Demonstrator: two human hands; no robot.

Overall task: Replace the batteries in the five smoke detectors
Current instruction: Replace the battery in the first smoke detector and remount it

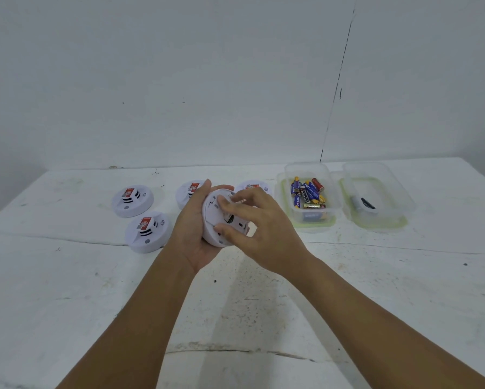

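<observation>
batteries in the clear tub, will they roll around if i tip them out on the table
Probably. The batteries are smooth cylinders lying loosely heaped in the clear tub, so they would likely roll and scatter on the flat table. They look rigid, and easy to pinch singly.

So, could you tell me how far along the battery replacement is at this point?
Nothing looks finished yet. The left hand holds one smoke detector back up while the right hand works its fingers at the battery bay. Four detectors lie face up on the table, apparently untouched. One clear tub holds batteries; the other tub holds one dark item.
</observation>
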